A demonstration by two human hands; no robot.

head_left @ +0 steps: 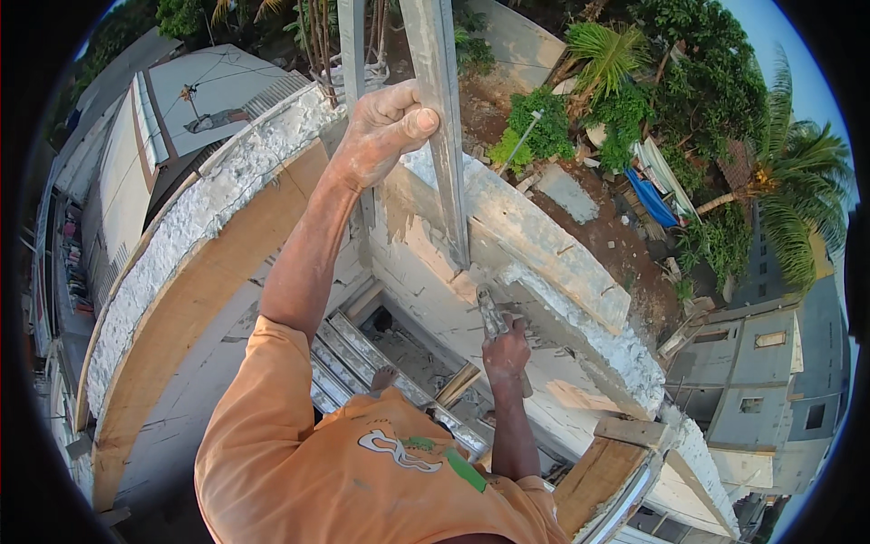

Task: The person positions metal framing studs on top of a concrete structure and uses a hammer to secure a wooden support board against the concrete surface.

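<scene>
My left hand [385, 131], dusty with cement, is closed at the edge of a tall grey metal channel [444, 145]. The channel stands upright and its lower end meets the inner face of the wall [417, 240]. Lower and to the right, my right hand [507, 352] is wrapped round a grey, cement-smeared hand tool [490, 313]. One end of the tool sticks up from the fist towards the wall, close to the foot of the channel. A short piece of its handle shows below the fist. Its exact kind is not clear.
Rough concrete [208, 195] with a wooden form board [213, 263] curves along the left. Thin steel bars [319, 45] rise behind. Below me lie metal beams [340, 381] over a deep gap, with a bare foot [384, 376] there. Ground with plants lies far below, right.
</scene>
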